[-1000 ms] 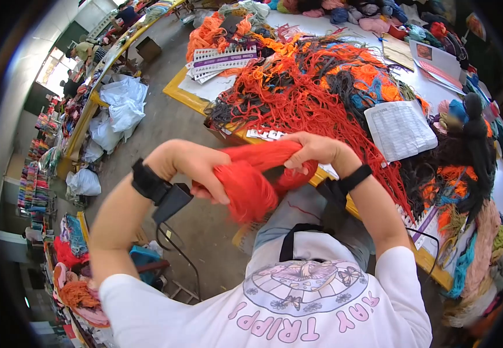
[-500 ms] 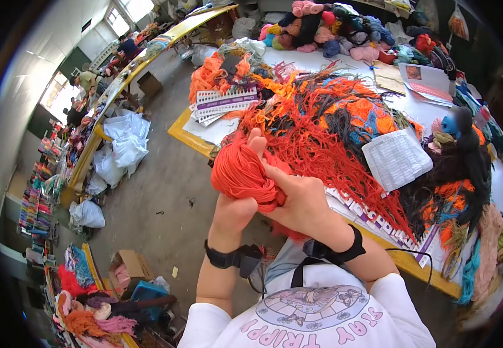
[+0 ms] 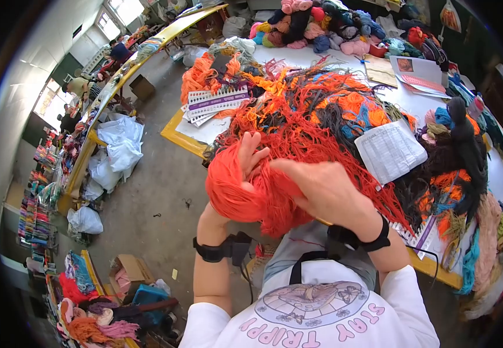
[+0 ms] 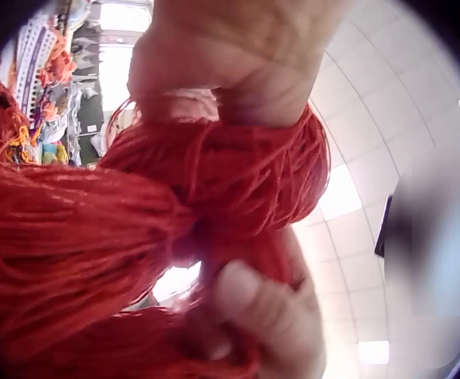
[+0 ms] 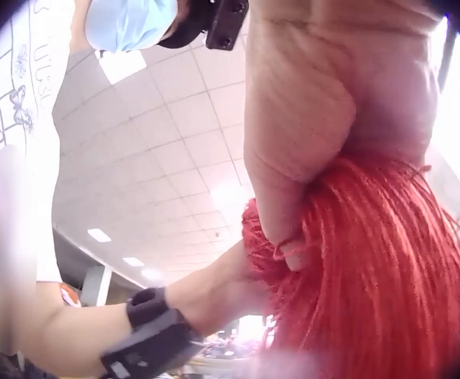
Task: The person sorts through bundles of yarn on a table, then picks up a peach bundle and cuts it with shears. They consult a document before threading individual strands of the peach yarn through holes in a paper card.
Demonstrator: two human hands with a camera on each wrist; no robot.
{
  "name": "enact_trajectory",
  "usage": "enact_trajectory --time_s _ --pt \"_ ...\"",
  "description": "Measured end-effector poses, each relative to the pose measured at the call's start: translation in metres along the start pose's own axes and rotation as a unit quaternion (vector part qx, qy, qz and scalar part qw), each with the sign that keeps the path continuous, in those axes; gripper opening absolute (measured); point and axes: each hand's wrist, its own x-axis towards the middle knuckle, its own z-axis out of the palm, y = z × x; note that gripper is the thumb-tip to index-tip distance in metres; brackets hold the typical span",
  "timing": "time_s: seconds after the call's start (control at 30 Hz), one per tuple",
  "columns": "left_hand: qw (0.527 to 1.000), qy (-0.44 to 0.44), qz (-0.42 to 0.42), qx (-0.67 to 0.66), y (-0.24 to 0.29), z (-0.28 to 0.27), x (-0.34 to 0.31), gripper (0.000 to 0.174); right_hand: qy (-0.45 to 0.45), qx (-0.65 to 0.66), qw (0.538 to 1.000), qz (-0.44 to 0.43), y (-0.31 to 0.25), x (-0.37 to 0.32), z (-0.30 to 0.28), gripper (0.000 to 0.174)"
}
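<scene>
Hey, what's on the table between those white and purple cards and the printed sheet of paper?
A tangled yarn heap, red, orange and dark, lies between the cards and the sheet; the head view shows it.

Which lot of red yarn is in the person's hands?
The thick red bundle, gripped by left hand and right hand; the tangled red strands lie loose on the table.

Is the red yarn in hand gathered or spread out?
Gathered: the red yarn is bunched around the left hand, and the right hand grips it.
</scene>
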Motion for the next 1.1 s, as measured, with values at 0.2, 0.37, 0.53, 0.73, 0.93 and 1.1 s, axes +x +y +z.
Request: enact_trajectory --time_s 0.2,0.37,0.53,0.73,0.93,1.1 --pt "0.955 -0.106 -0.101 0.258 0.022 0.019 -0.011 0.045 -0.112 -0.002 0.994 -0.019 -0.004 0.024 -0.023 0.068" --pt "0.94 -0.029 -0.096 0.325 0.018 0.016 -0.011 0.035 0.137 0.022 0.99 -0.011 0.016 0.0 0.015 0.05" --pt "0.846 0.122 -0.097 0.51 -0.006 0.038 -0.004 0.029 0.156 0.227 0.947 0.168 -0.014 -0.022 0.029 0.043" --pt "0.719 0.071 -0.187 0.666 -0.027 0.078 0.007 0.025 0.234 0.114 0.936 0.238 0.012 -0.025 0.062 0.045" --pt "0.971 0.212 -0.087 0.064 -0.032 0.082 -0.004 0.02 0.228 0.431 0.787 0.378 0.072 -0.036 0.053 0.035" --pt "0.924 0.289 -0.157 -0.193 -0.016 0.05 -0.004 0.027 0.112 0.584 0.78 0.197 0.059 -0.069 0.04 0.072"
